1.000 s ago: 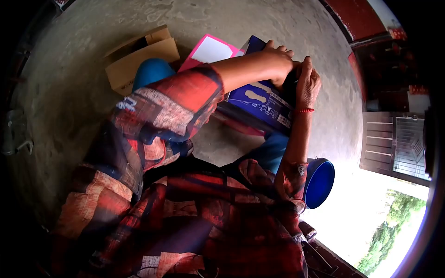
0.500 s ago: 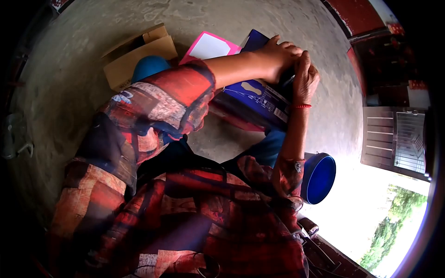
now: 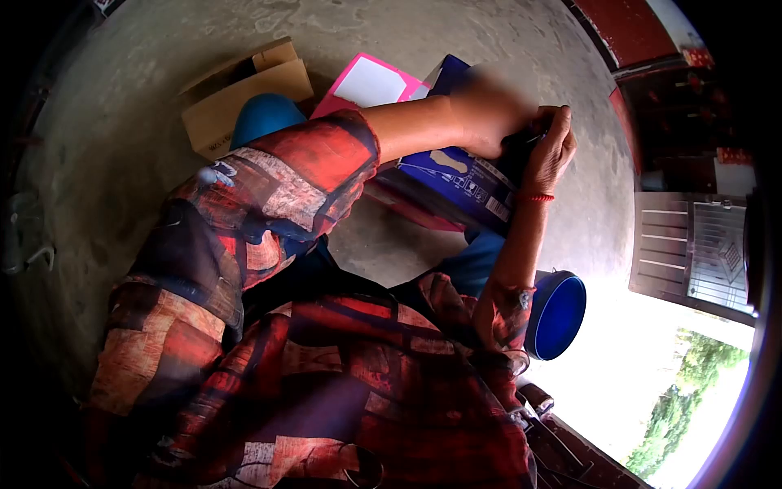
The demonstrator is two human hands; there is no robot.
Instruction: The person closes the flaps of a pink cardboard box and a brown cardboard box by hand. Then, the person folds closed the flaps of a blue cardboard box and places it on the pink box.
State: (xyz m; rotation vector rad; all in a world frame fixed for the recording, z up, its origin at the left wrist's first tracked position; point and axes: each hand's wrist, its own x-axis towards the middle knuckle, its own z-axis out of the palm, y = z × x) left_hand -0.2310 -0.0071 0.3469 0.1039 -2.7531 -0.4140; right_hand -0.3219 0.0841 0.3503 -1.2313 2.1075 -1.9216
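My left hand reaches across over a dark blue cardboard box printed with a pale footprint-like shape, white icons and a barcode. A blur smears its fingers, so their pose is unclear. Just to the right, my right hand has a red band at the wrist and curled fingers near the box's right end. Something dark lies between the two hands; its kind does not show. Behind my left forearm stands a pink box with a white panel.
An opened brown cardboard box sits on the concrete floor at the left, near my blue-clad knee. A blue bucket stands right of my right elbow. A gate and a bright doorway are farther right.
My right hand has moved slightly right and down, away from my left hand. My left hand has become smeared. The boxes stay nearly in place.
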